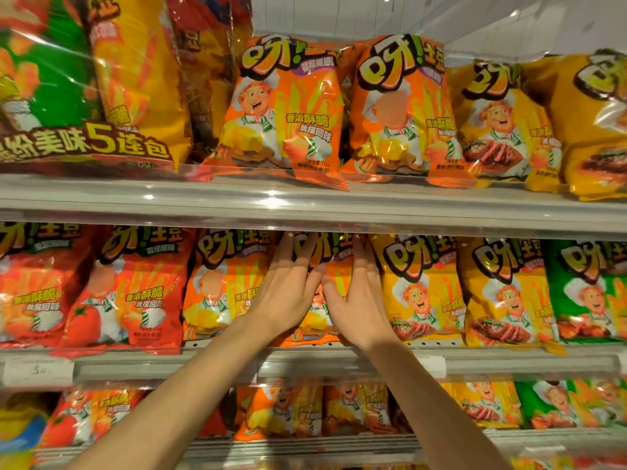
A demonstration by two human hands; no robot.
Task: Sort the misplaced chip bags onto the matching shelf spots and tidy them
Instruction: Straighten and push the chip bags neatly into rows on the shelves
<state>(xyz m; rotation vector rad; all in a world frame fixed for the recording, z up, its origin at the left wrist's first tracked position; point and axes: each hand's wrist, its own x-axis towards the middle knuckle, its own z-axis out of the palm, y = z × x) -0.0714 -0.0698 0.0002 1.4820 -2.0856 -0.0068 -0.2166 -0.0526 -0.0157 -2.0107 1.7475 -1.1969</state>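
Observation:
An orange chip bag (325, 252) stands on the middle shelf (217, 364), between another orange bag (220, 290) and a yellow bag (420, 286). Both my hands lie flat on its front with straight fingers. My left hand (288, 286) presses its left half, fingertips up under the shelf above. My right hand (363, 300) presses its right half. Most of the bag's front is hidden behind my hands.
Red bags (129, 293) stand at the left of the middle shelf, a second yellow bag (509, 293) and a green bag (590, 293) at the right. The upper shelf (305, 205) carries orange bags (285, 110), yellow bags (502, 123) and a multipack (68, 96). More bags fill the lower shelf (305, 439).

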